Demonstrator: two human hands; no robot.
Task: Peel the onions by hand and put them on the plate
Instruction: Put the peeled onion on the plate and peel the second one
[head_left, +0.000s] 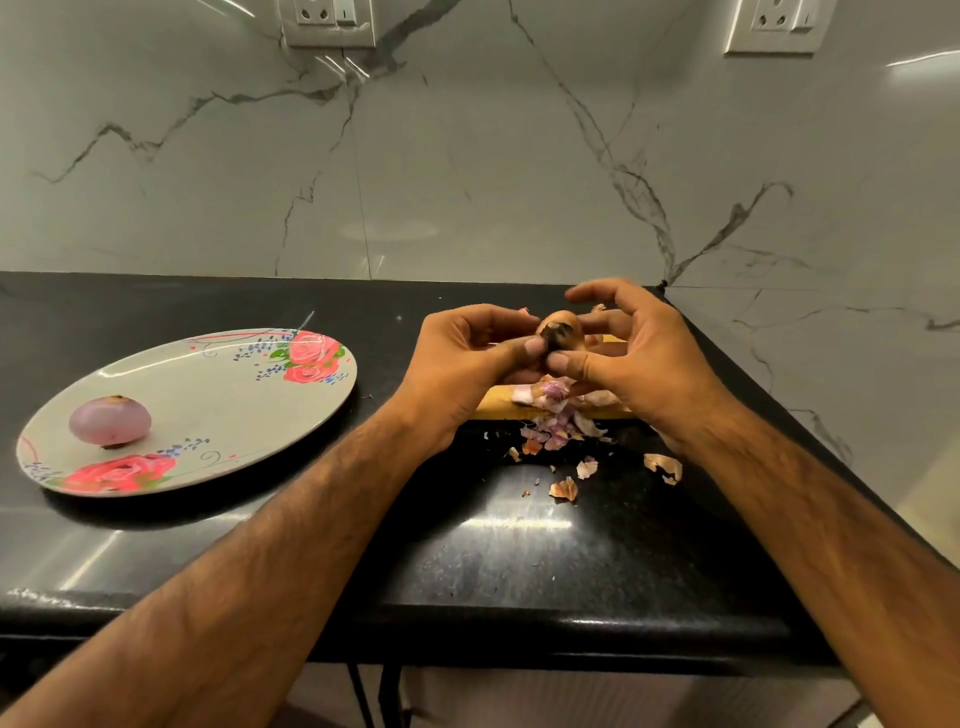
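Sitting at the left of the black surface (311, 545), the oval plate (218, 395) with pink rose prints is carrying one peeled onion (110, 421). This onion is pale purple and glossy, and it is resting on the plate's left half, just above the lower rose.

Moving right: your left forearm is reaching up from the bottom edge. Your left hand (460, 364) is hovering above the surface, well apart from the plate. Its fingers are curling round the unpeeled onion (560, 328) from the left side, with the thumb tip lying against the onion's dark end.

The unpeeled onion is wearing its brown-orange outer skin and is pointing its dark end toward you. It is hanging in the air between your two hands.

Your right hand (641, 364) is pinching the same onion from the right. Its thumb tip is pressing at the dark end, just beside the left thumb. The forefinger is arching over the top, apart from the skin. The other fingers are curling behind, and how they are lying there I cannot tell.

Under both hands a yellow board (493, 408) is lying on the surface, largely hidden, and it is carrying a heap of purple-white peel (553, 395). Dry skin scraps (563, 488) are lying scattered on the surface off the board's near edge, the rightmost lying below your right wrist.

Behind everything a white veined wall (467, 156) is rising, and it is carrying a left socket plate (327, 21) and a right socket plate (779, 26) along the top.
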